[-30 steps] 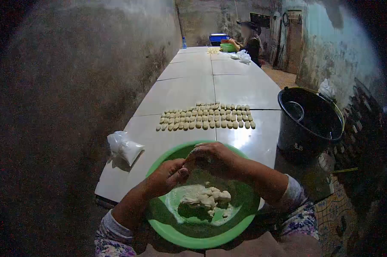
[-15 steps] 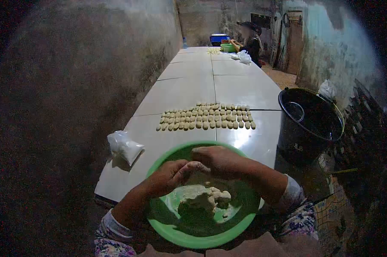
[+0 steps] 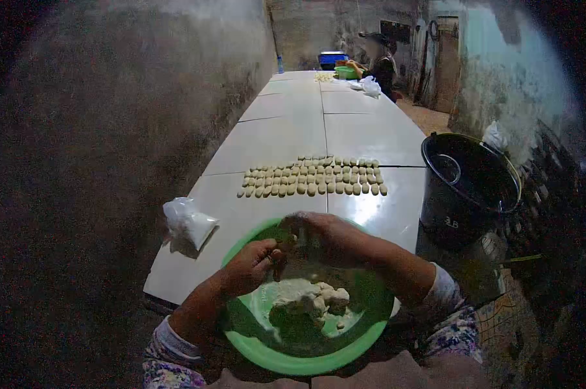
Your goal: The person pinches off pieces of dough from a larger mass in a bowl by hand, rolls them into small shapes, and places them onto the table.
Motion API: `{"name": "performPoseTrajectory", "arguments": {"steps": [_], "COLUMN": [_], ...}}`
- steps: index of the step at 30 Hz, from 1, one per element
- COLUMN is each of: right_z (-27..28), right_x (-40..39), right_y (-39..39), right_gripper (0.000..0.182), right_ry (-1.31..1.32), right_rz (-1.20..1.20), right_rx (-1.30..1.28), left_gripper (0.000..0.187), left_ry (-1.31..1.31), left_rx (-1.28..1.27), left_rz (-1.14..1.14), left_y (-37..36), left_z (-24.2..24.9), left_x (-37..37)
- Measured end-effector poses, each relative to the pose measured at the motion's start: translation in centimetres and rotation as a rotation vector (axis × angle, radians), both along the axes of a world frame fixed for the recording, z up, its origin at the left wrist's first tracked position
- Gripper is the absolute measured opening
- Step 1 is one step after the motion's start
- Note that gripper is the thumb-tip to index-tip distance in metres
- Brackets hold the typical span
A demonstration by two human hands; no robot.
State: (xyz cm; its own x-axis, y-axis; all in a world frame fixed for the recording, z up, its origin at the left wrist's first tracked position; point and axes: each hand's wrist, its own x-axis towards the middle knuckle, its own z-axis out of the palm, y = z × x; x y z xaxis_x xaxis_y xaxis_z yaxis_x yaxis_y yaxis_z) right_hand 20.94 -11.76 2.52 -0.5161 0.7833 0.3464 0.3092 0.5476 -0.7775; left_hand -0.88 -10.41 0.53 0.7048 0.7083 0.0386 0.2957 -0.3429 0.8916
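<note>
A green basin (image 3: 309, 367) stands in front of me at the near end of the table, with a lumpy pale mass of dough (image 3: 299, 298) and loose floury crumbs inside. Over its far side, my left hand (image 3: 251, 262) is closed, thumb and fingers bent together; whatever it grips is too small and dark to make out. Close beside it, my right hand (image 3: 332, 236) arches with its back upward and its fingertips bent down, mostly hidden. Beyond the basin, small oval dough pieces (image 3: 311, 189) lie in several rows on the table.
A clear plastic bag of white powder (image 3: 192, 223) rests on the white tiled table (image 3: 267, 139) at left. To the right stands a large black bucket (image 3: 455, 214). At the far end, another person (image 3: 383, 65) works by a green bowl (image 3: 346, 72). A wall borders the left side.
My hands have drawn slightly apart from being pressed together. The left fingers have curled in, and the right hand has shifted a little upward and left. The dough in the basin looks unmoved.
</note>
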Motion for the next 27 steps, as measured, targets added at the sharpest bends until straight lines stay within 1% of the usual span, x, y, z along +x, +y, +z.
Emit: {"name": "performPoseTrajectory", "arguments": {"steps": [1, 2, 4, 5, 6, 7, 8, 9, 10, 11, 13, 14, 15, 17, 18, 20, 21, 23, 27], "right_z": [-0.1, -0.1, 0.1, 0.2, 0.3, 0.5, 0.5, 0.5, 0.4, 0.3, 0.9, 1.3, 0.7, -0.9, -0.8, -0.7, -0.6, -0.2, 0.0], "right_x": [-0.1, -0.1, 0.2, 0.2, 0.1, 0.1, 0.1, 0.1, 0.1, 0.1, -0.4, -0.5, -0.3, 0.4, 0.5, 0.7, 0.7, 0.7, 0.3], "right_y": [0.1, 0.3, 0.8, 0.8, 0.7, 0.6, 0.4, 0.1, 0.0, 0.0, 0.0, -0.7, -0.1, 1.6, 1.6, 1.6, 1.5, 1.3, 1.0], "right_gripper": [0.023, 0.023, 0.021, 0.021, 0.020, 0.018, 0.018, 0.018, 0.018, 0.018, 0.017, 0.017, 0.017, 0.022, 0.022, 0.020, 0.020, 0.020, 0.023], "right_ry": [0.203, 0.203, -0.019, -0.019, -0.057, -0.096, -0.097, -0.032, 0.033, 0.034, -0.002, 0.025, 0.026, 0.036, 0.035, 0.006, 0.005, -0.016, -0.110], "right_rz": [0.127, 0.128, 0.161, 0.161, 0.134, 0.106, 0.106, 0.079, 0.051, 0.050, 0.025, -0.027, -0.027, -0.074, -0.075, -0.056, -0.056, -0.023, -0.058], "right_rx": [-0.075, -0.075, 0.205, 0.203, 0.288, 0.374, 0.374, 0.181, -0.012, -0.013, 0.163, 0.180, 0.180, 0.142, 0.142, 0.005, 0.005, -0.055, -0.041], "left_gripper": [0.036, 0.038, 0.039, 0.038, 0.038, 0.038, 0.037, 0.036, 0.034, 0.034, 0.030, 0.027, 0.027, 0.024, 0.024, 0.024, 0.024, 0.023, 0.022], "left_ry": [-0.025, -0.050, -0.076, -0.098, -0.120, -0.121, -0.134, -0.146, -0.294, -0.293, -0.205, -0.213, -0.212, -0.191, -0.191, -0.200, -0.201, -0.158, -0.182], "left_rx": [0.013, 0.026, 0.037, -0.010, -0.056, -0.057, -0.037, -0.018, -0.127, -0.129, 0.036, -0.058, -0.058, -0.072, -0.072, -0.105, -0.105, -0.085, -0.082], "left_rz": [-0.023, -0.047, -0.070, -0.085, -0.101, -0.102, -0.074, -0.046, 0.003, 0.003, 0.067, 0.077, 0.078, 0.139, 0.139, 0.162, 0.163, 0.105, 0.066], "left_y": [0.0, 0.1, 0.2, 0.2, 0.3, 0.2, 0.1, 0.0, -0.1, -0.1, -0.2, -0.3, -0.2, 0.0, -0.2, -0.6, -0.5, -0.1, -0.1], "left_z": [0.0, 0.1, 0.0, -0.2, -0.2, 0.0, 0.4, 0.6, 0.2, 0.2, 0.4, 0.7, 0.7, 0.7, 0.8, 1.2, 1.1, 0.8, 0.7], "left_x": [0.0, 0.0, -0.1, -0.3, -0.3, -0.3, -0.2, -0.1, 0.1, 0.1, -0.1, -0.1, -0.1, -0.1, 0.0, 0.2, 0.2, 0.1, 0.3]}}
